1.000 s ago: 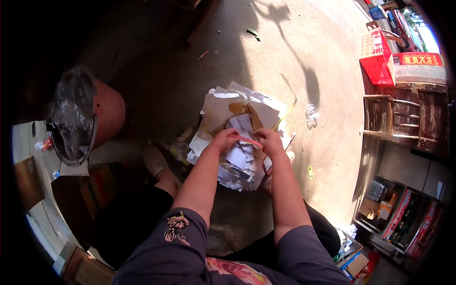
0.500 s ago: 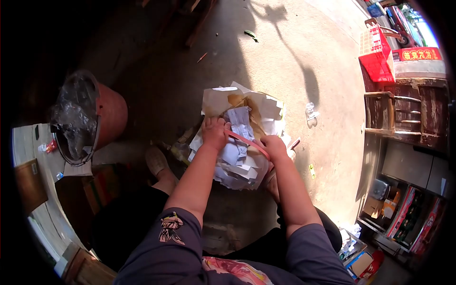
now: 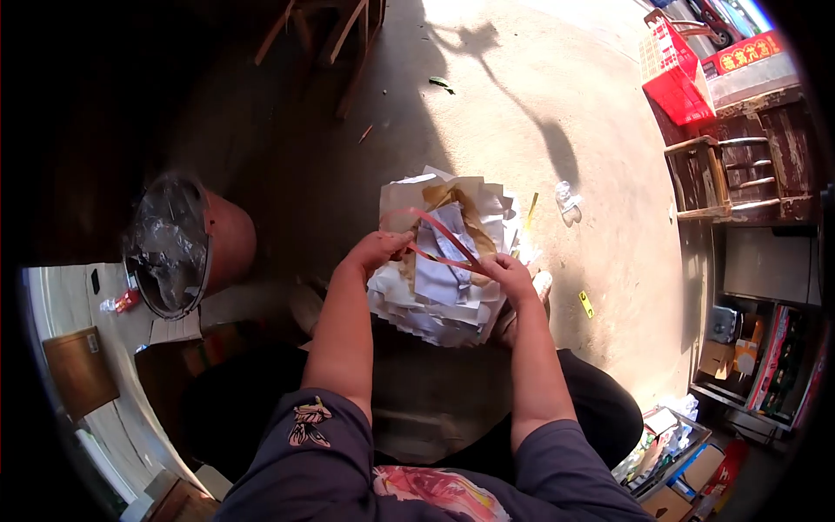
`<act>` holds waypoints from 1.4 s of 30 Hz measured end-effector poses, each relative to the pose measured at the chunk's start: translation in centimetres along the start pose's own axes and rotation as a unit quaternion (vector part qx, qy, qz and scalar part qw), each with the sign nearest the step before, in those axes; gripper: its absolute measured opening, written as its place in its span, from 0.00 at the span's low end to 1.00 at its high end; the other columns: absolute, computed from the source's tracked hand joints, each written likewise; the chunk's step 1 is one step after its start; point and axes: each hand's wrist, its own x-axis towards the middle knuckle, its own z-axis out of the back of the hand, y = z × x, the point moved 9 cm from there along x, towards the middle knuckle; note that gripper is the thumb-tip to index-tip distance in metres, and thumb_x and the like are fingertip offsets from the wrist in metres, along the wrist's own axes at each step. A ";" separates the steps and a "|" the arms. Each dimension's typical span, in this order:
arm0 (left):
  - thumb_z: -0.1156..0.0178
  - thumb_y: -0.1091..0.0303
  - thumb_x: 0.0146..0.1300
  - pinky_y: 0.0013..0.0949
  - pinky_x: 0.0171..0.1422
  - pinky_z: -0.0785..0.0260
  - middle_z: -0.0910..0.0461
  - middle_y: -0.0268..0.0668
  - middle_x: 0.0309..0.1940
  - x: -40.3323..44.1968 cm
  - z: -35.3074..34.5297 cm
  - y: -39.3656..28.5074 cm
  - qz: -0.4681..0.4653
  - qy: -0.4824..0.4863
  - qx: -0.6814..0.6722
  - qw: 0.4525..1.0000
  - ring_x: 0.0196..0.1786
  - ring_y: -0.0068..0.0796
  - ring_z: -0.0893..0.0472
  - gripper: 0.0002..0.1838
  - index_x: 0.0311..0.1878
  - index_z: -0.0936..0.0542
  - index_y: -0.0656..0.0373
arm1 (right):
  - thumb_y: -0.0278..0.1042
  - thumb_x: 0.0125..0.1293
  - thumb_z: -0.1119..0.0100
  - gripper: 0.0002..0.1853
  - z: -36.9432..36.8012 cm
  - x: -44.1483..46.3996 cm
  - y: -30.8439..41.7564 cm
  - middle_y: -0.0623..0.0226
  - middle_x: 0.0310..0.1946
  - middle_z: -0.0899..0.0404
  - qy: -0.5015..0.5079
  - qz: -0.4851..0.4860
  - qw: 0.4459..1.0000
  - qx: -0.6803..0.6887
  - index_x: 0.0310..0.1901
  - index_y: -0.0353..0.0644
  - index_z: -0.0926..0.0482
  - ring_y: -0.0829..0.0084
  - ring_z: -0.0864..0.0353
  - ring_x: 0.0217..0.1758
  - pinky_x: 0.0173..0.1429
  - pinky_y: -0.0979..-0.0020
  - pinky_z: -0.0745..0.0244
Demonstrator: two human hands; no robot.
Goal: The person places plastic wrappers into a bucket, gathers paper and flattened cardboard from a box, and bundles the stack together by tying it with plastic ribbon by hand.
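A thick stack of white and brown waste paper point(image 3: 435, 317) lies on the floor between my feet, its edges uneven. Above it a flat red plastic strap point(image 3: 452, 237) makes a loose loop. My left hand point(image 3: 383, 250) is closed on the strap at the left side of the stack. On the right, my right hand point(image 3: 506, 271) pinches the other end of the loop. A folded white sheet point(image 3: 439, 277) and a crumpled brown paper point(image 3: 474, 222) show on top, partly behind the strap. Where the strap's ends run is hidden by my hands.
On the left stands a red bucket point(image 3: 233, 230) with clear plastic in it. A red crate point(image 3: 683, 87) and a wooden chair point(image 3: 696, 178) are at the right. A yellow strip point(image 3: 586, 304) and a crumpled clear wrapper point(image 3: 568, 202) lie on the floor.
My left hand has come up off the top of the paper and moved slightly left. The strap, earlier a single band between the hands, now spreads into an open loop.
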 end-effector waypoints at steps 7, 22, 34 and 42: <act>0.46 0.59 0.71 0.33 0.52 0.28 0.18 0.37 0.30 1.0 -8.0 -2.1 -0.104 0.004 -0.283 0.954 0.38 0.31 0.18 0.14 0.37 0.19 0.60 | 0.34 0.67 0.38 0.09 -3.7 -3.4 8.4 0.61 0.42 0.18 0.010 0.190 0.978 0.090 0.38 0.36 0.20 0.75 0.20 0.41 0.47 0.70 0.24; 0.48 0.47 0.70 0.29 0.16 0.50 0.36 0.27 0.17 9.8 2.5 -0.1 0.019 -0.341 -0.222 0.913 0.14 0.22 0.39 0.21 0.28 0.31 0.54 | 0.45 0.73 0.50 0.13 2.5 1.2 -7.5 0.76 0.17 0.43 -0.165 -0.037 0.817 0.552 0.34 0.49 0.37 0.80 0.46 0.15 0.21 0.74 0.46; 0.45 0.52 0.71 0.28 0.26 0.36 0.33 0.27 0.19 9.3 -5.1 -3.2 -0.025 -0.122 -0.104 0.987 0.19 0.21 0.34 0.18 0.28 0.29 0.53 | 0.46 0.60 0.35 0.17 -4.9 1.4 -8.6 0.51 0.33 0.18 -0.065 0.070 0.977 -0.191 0.37 0.39 0.20 0.51 0.18 0.39 0.44 0.59 0.24; 0.45 0.65 0.69 0.27 0.37 0.31 0.24 0.30 0.25 6.4 -6.4 2.4 -0.180 -0.200 -0.095 0.958 0.31 0.22 0.24 0.08 0.44 0.23 0.59 | 0.47 0.61 0.41 0.18 -4.8 0.0 -6.7 0.48 0.42 0.18 -0.071 0.071 0.965 -0.244 0.44 0.42 0.18 0.47 0.19 0.48 0.53 0.56 0.25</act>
